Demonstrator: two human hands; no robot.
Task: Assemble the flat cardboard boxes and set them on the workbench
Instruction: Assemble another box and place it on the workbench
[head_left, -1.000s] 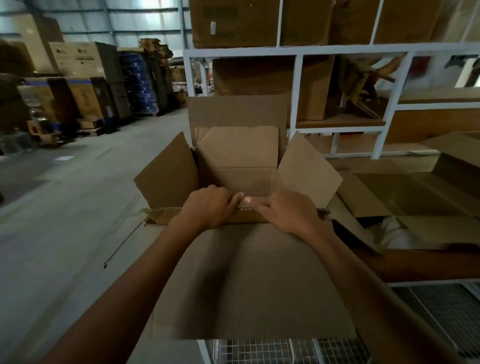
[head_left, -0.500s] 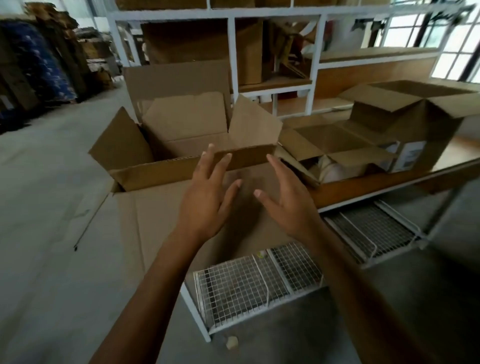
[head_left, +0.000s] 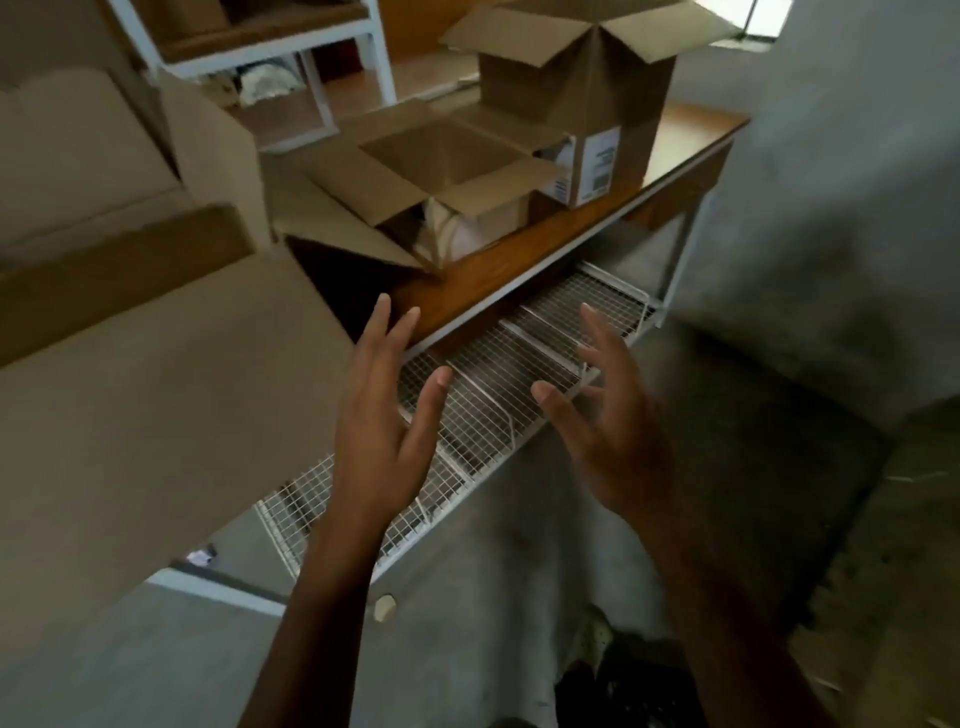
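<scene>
A large brown cardboard box stands on the left end of the wooden workbench, its top flaps up. A smaller open box sits in the middle of the bench, and a tall open box with a white label stands behind it to the right. My left hand hovers just right of the large box, fingers spread, holding nothing. My right hand is beside it, also spread and empty, above the wire shelf.
A white wire-mesh shelf runs under the bench top. White shelving rises behind the bench. Grey concrete floor lies to the right and below, with a small pale scrap on it near the bench leg.
Both hands have let go of the large box's front flap and drawn back from it. The view has swung right and down, away from the box toward the bench's right end.
</scene>
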